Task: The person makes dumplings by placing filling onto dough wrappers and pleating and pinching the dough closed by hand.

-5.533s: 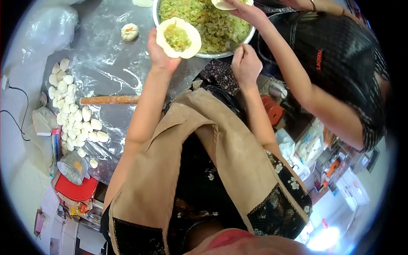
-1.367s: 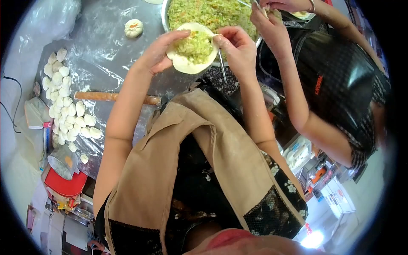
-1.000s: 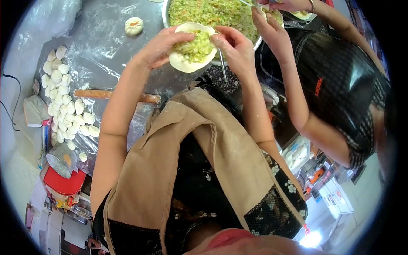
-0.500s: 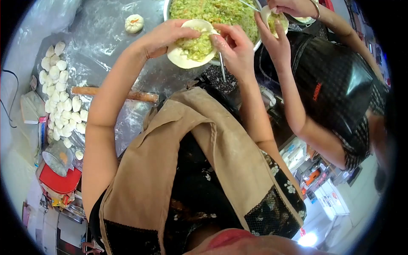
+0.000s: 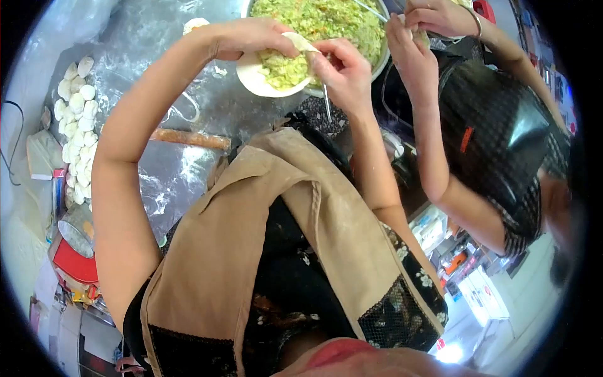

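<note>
A round dough wrapper [image 5: 251,78] holds a mound of chopped green filling [image 5: 284,70] in front of the large metal bowl [image 5: 382,61]. My left hand [image 5: 260,39] is closed on its upper edge, the fingertips partly over the filling. My right hand [image 5: 347,70] pinches the wrapper's right edge between thumb and fingers. Out from under that hand sticks a thin metal utensil handle [image 5: 326,103]; its other end is hidden. Behind my hands, the bowl is full of the same chopped filling [image 5: 320,19]. A pleated bun [image 5: 196,25] lies on the table, half covered by my left forearm.
A rolling pin [image 5: 191,138] lies on the floured metal table [image 5: 169,188]. Many small dough pieces [image 5: 76,119] cluster at the left, with a metal container [image 5: 75,227] below them. At the right a co-worker's hands [image 5: 414,60] work on another wrapper.
My left hand has swung over the top of the wrapper, and the upper edge is now folded up toward my right fingers. The co-worker's wrapper has been gathered closed between their hands.
</note>
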Motion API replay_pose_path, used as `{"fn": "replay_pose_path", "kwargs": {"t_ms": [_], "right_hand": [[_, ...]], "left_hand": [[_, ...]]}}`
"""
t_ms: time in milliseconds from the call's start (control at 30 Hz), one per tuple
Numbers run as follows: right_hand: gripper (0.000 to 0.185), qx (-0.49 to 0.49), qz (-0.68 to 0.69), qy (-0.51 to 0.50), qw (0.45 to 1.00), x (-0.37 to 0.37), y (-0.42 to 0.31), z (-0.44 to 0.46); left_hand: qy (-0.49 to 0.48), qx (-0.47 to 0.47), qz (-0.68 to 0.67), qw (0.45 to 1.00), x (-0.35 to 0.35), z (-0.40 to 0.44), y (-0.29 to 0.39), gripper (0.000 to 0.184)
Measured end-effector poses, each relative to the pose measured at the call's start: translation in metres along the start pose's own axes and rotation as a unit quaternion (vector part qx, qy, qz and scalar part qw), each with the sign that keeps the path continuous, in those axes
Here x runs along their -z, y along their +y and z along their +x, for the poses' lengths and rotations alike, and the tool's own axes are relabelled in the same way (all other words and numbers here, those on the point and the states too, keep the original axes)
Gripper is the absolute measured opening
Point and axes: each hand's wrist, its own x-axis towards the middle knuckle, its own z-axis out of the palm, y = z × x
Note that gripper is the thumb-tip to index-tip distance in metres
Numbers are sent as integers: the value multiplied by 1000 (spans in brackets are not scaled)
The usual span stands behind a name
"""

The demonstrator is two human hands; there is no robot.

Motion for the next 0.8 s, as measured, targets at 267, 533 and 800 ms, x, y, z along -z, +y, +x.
{"fn": "replay_pose_path", "kwargs": {"t_ms": [267, 533, 800], "right_hand": [[10, 23, -4, 1, 1000, -1, 5, 1], [13, -69, 156, 68, 983, -8, 11, 4], [10, 40, -66, 56, 995, 0, -3, 4]], "left_hand": [[-46, 18, 47, 998, 6, 2, 7, 38], [75, -121, 20, 990, 5, -4, 3, 42], [118, -81, 150, 978, 6, 6, 8, 33]]}}
